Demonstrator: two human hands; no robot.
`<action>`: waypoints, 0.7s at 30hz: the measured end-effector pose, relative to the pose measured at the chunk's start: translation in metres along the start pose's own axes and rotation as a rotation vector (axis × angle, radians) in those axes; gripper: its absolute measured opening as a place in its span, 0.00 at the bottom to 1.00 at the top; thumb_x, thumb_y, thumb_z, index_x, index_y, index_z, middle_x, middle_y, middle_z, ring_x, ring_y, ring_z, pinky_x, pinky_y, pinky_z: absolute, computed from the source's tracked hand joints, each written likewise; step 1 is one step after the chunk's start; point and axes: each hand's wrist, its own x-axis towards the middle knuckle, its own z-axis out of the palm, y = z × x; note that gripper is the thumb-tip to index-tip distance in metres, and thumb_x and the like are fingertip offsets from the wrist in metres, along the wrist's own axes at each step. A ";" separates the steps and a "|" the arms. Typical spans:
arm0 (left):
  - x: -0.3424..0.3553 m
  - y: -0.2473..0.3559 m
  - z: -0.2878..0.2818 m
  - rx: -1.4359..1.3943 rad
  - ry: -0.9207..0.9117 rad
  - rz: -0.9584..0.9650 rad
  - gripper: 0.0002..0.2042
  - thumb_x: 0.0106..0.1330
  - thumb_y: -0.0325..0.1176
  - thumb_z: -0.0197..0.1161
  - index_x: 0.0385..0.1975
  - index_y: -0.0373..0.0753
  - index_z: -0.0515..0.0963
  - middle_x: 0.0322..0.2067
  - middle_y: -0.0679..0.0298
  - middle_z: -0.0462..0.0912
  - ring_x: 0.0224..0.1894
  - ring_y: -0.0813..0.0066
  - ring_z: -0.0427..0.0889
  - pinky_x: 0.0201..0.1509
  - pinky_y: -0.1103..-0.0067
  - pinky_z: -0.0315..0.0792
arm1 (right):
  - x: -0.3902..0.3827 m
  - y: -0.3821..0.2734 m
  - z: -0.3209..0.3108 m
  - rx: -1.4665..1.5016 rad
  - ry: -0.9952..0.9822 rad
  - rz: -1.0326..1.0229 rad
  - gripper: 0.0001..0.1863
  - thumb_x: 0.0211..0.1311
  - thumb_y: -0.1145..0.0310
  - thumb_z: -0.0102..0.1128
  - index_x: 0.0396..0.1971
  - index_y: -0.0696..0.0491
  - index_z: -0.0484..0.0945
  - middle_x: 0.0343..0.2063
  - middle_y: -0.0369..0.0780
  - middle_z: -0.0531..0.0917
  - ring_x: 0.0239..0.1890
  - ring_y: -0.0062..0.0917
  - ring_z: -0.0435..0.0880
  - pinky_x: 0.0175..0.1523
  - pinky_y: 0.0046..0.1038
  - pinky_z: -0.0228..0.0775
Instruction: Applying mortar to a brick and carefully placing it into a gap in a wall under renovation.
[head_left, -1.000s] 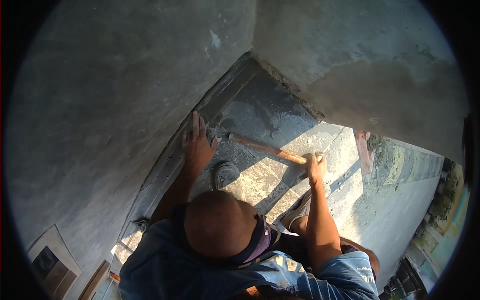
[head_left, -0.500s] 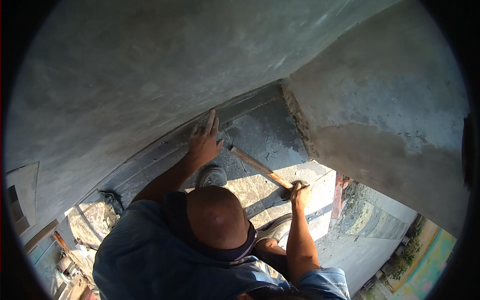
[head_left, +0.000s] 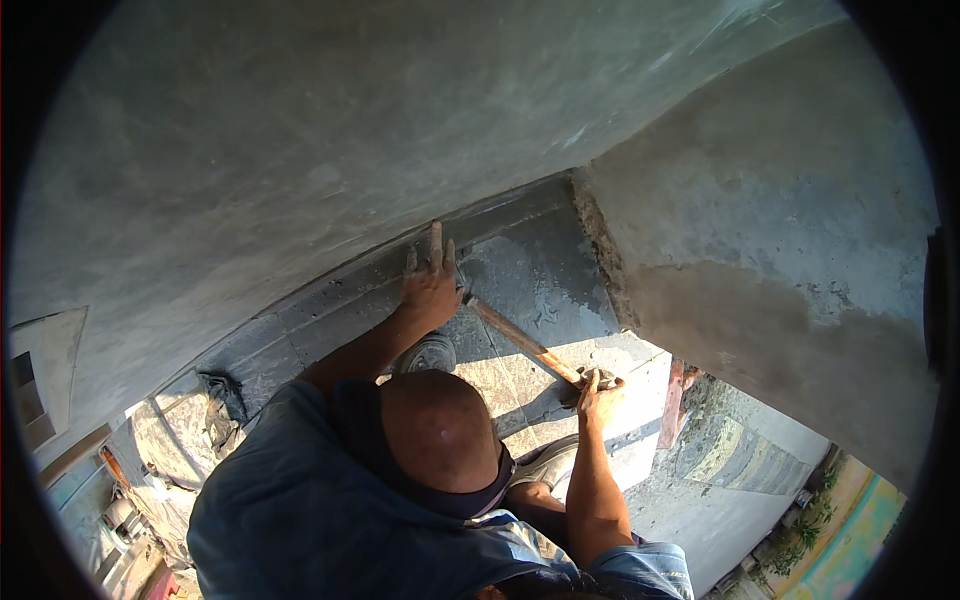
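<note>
My left hand lies with fingers stretched and spread on the dark grey floor tiles, its fingertips close to the foot of the wall. My right hand is closed round the head end of a wooden-handled hammer. Most of the dark hammer head is hidden by the fingers. The handle slants up and left, its free end beside my left thumb; whether that end touches the tile I cannot tell. My bare left knee hides part of the floor between my arms.
A smooth grey wall meets a patchy wall at a rough-edged corner. A dark crumpled cloth or bag lies at left. Beside the sunlit floor, a reddish piece stands near a lower grey surface. My left shoe is near the handle.
My left hand has slid slightly right along the wall's foot, closer to the handle's free end. My right hand keeps its hold on the hammer. The whole view has shifted a little.
</note>
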 end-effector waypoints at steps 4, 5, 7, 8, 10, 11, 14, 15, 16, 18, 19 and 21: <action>-0.002 0.004 0.039 -0.035 0.079 0.055 0.35 0.58 0.42 0.60 0.62 0.28 0.59 0.66 0.35 0.42 0.57 0.44 0.70 0.61 0.58 0.62 | -0.013 -0.016 -0.013 -0.014 0.196 -0.006 0.40 0.55 0.42 0.59 0.57 0.59 0.64 0.51 0.52 0.68 0.56 0.43 0.66 0.60 0.39 0.58; -0.003 0.002 0.050 0.041 0.120 0.092 0.33 0.58 0.39 0.58 0.62 0.29 0.60 0.66 0.35 0.43 0.56 0.45 0.71 0.61 0.58 0.62 | -0.012 -0.018 -0.015 0.010 0.218 -0.016 0.40 0.54 0.43 0.59 0.57 0.59 0.64 0.50 0.52 0.68 0.56 0.43 0.65 0.60 0.39 0.58; 0.001 -0.001 0.038 0.048 0.079 0.058 0.32 0.58 0.36 0.56 0.62 0.29 0.59 0.66 0.34 0.43 0.54 0.46 0.73 0.61 0.56 0.62 | -0.010 -0.017 -0.016 0.039 0.256 -0.032 0.39 0.54 0.44 0.61 0.56 0.59 0.64 0.49 0.51 0.69 0.56 0.44 0.65 0.60 0.40 0.57; 0.004 -0.003 0.034 0.054 0.042 0.018 0.31 0.58 0.32 0.53 0.63 0.29 0.58 0.66 0.33 0.42 0.52 0.48 0.76 0.60 0.54 0.62 | -0.010 -0.015 -0.016 0.038 0.257 -0.026 0.39 0.54 0.44 0.61 0.56 0.59 0.64 0.49 0.51 0.69 0.56 0.44 0.65 0.60 0.40 0.57; 0.004 -0.011 0.039 0.078 0.013 0.019 0.31 0.58 0.32 0.53 0.63 0.29 0.58 0.66 0.34 0.42 0.51 0.48 0.76 0.61 0.54 0.62 | -0.008 -0.016 -0.015 0.044 0.313 -0.055 0.37 0.54 0.46 0.61 0.55 0.58 0.66 0.50 0.50 0.68 0.56 0.44 0.65 0.60 0.40 0.56; 0.003 -0.015 0.041 0.099 -0.016 0.020 0.31 0.58 0.32 0.53 0.63 0.29 0.58 0.66 0.35 0.42 0.51 0.47 0.77 0.61 0.53 0.61 | -0.007 -0.015 -0.014 0.047 0.315 -0.056 0.37 0.54 0.46 0.61 0.55 0.58 0.66 0.50 0.50 0.68 0.56 0.44 0.65 0.60 0.40 0.56; 0.005 -0.019 0.038 0.058 -0.074 0.029 0.31 0.58 0.32 0.52 0.64 0.29 0.57 0.67 0.38 0.41 0.51 0.47 0.77 0.61 0.52 0.60 | -0.005 -0.012 -0.009 0.030 0.363 -0.086 0.34 0.55 0.47 0.62 0.53 0.57 0.67 0.50 0.50 0.68 0.56 0.43 0.64 0.61 0.40 0.55; 0.005 -0.019 0.038 0.058 -0.072 0.032 0.31 0.58 0.32 0.52 0.64 0.29 0.57 0.67 0.38 0.41 0.51 0.47 0.77 0.61 0.52 0.60 | -0.006 -0.015 -0.009 0.041 0.378 -0.101 0.33 0.55 0.47 0.62 0.53 0.57 0.68 0.50 0.50 0.69 0.56 0.43 0.64 0.61 0.40 0.55; 0.005 -0.020 0.037 0.047 -0.072 0.026 0.31 0.58 0.31 0.52 0.64 0.29 0.56 0.68 0.40 0.40 0.51 0.47 0.77 0.61 0.51 0.60 | -0.007 -0.017 -0.009 0.052 0.392 -0.115 0.33 0.55 0.47 0.62 0.52 0.57 0.68 0.50 0.49 0.69 0.56 0.42 0.64 0.61 0.40 0.54; 0.006 -0.020 0.038 0.037 -0.073 0.027 0.32 0.59 0.31 0.52 0.64 0.28 0.55 0.68 0.41 0.40 0.50 0.48 0.78 0.62 0.51 0.59 | -0.006 -0.019 -0.011 0.067 0.401 -0.114 0.32 0.55 0.48 0.62 0.52 0.56 0.68 0.50 0.49 0.69 0.56 0.42 0.64 0.62 0.40 0.53; 0.007 -0.020 0.039 0.052 -0.065 0.026 0.32 0.58 0.31 0.52 0.64 0.27 0.54 0.68 0.40 0.40 0.48 0.48 0.79 0.61 0.51 0.60 | -0.006 -0.019 -0.012 0.079 0.407 -0.116 0.32 0.55 0.48 0.62 0.52 0.56 0.68 0.50 0.49 0.69 0.57 0.42 0.64 0.62 0.40 0.53; 0.008 -0.018 0.040 0.069 -0.064 0.034 0.32 0.58 0.30 0.52 0.64 0.25 0.53 0.68 0.39 0.40 0.47 0.48 0.80 0.61 0.52 0.61 | -0.005 -0.023 -0.016 0.084 0.415 -0.110 0.31 0.55 0.48 0.62 0.51 0.56 0.69 0.50 0.49 0.69 0.57 0.42 0.64 0.62 0.40 0.53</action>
